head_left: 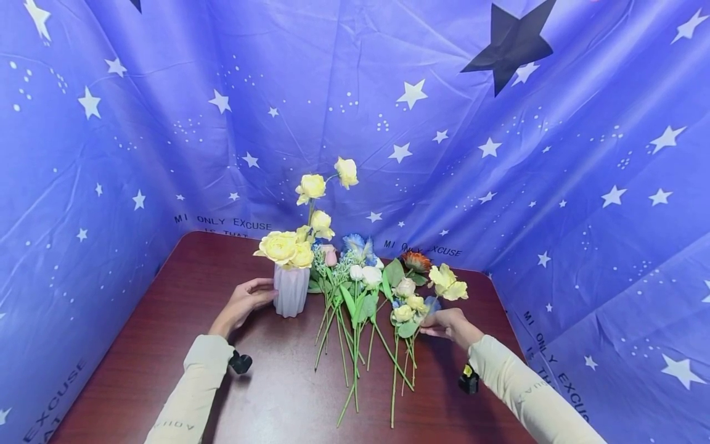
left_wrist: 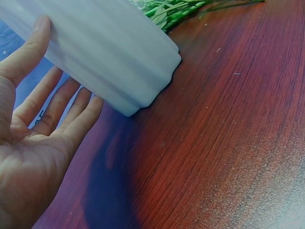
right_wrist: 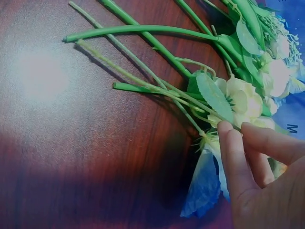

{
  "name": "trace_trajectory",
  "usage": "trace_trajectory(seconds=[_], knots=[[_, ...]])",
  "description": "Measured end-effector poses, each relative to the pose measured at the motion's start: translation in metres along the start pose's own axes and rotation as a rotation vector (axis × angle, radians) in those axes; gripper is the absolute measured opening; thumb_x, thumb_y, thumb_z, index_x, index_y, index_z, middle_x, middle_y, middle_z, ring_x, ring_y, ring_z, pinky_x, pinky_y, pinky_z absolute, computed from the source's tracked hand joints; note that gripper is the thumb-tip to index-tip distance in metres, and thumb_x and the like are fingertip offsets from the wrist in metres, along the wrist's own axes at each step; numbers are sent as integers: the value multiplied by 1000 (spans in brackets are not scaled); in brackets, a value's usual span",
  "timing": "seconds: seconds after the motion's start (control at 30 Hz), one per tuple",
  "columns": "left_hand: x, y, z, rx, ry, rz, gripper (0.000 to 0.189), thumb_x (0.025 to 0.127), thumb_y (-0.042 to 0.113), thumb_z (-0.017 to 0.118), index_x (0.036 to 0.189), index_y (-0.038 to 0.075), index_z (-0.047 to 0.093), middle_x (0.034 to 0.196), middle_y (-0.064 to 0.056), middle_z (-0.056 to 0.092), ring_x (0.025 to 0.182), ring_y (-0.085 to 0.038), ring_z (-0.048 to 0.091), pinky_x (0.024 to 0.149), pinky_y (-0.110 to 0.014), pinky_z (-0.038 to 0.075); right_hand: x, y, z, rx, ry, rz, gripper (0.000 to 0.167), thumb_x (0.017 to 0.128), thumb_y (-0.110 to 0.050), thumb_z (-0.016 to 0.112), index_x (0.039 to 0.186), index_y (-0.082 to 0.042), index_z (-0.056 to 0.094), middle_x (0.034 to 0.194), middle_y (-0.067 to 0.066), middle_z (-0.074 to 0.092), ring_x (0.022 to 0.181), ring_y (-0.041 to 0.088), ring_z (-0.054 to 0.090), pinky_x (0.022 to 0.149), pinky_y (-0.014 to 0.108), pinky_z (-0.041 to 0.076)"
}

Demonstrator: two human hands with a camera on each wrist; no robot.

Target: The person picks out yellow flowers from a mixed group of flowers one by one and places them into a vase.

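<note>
Pale sleeves (head_left: 188,388) nearest, over red-brown table (head_left: 288,388); left hand (head_left: 248,300) has loosely extended fingers and thumb against the side of an upright, whitish ridged vase (head_left: 291,293), not wrapped round it, yellow flowers (head_left: 280,248) showing above its mouth. Right hand (head_left: 448,325) pinches a thin green stem (right_wrist: 217,114) at the right end of the loose flowers (head_left: 370,276), which lie right of the vase, most stems toward the person; can't tell which bloom that stem bears.
</note>
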State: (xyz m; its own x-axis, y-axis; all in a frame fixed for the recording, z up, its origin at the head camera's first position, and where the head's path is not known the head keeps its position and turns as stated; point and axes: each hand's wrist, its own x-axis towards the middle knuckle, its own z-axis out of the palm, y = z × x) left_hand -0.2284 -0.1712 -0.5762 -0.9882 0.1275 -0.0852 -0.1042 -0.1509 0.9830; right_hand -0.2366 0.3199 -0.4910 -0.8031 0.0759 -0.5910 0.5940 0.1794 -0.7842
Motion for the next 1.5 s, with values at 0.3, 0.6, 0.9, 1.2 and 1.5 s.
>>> trace_trajectory(seconds=[0.3, 0.6, 0.9, 1.2, 1.5], knots=[[0, 1, -1, 5, 0, 6, 56, 94, 3, 70, 141, -15, 46, 112, 1, 70, 100, -1, 69, 100, -32, 57, 1, -9, 0, -79, 1, -1, 10, 85, 17, 65, 93, 16, 71, 68, 12, 73, 61, 16, 73, 61, 21, 62], [-1, 2, 0, 11, 6, -4, 56, 94, 4, 71, 142, -14, 46, 118, -7, 69, 99, -1, 69, 101, -33, 57, 3, -25, -2, -98, -62, -55, 19, 88, 21, 58, 79, 6, 67, 68, 7, 69, 64, 15, 72, 65, 23, 63], [-2, 2, 0, -8, 2, -2, 57, 94, 3, 71, 141, -15, 45, 119, -9, 69, 99, -1, 69, 94, -24, 58, -1, -56, 0, -144, -99, -190, 28, 91, 18, 56, 72, -1, 66, 67, 5, 69, 61, 12, 69, 62, 22, 62], [-1, 1, 0, 2, 9, -4, 57, 94, 4, 71, 141, -15, 46, 116, -6, 70, 99, -1, 69, 97, -28, 58, -12, -78, 7, -194, -67, -295, 22, 90, 15, 57, 78, 0, 66, 74, 6, 73, 65, 14, 70, 66, 26, 63], [1, -2, 1, -8, 7, -1, 55, 93, 2, 70, 140, -16, 46, 115, -6, 70, 99, -2, 69, 99, -30, 58, -34, -104, 25, -226, 0, -442, 16, 90, 13, 60, 79, 2, 63, 69, 3, 71, 67, 15, 71, 68, 28, 63]])
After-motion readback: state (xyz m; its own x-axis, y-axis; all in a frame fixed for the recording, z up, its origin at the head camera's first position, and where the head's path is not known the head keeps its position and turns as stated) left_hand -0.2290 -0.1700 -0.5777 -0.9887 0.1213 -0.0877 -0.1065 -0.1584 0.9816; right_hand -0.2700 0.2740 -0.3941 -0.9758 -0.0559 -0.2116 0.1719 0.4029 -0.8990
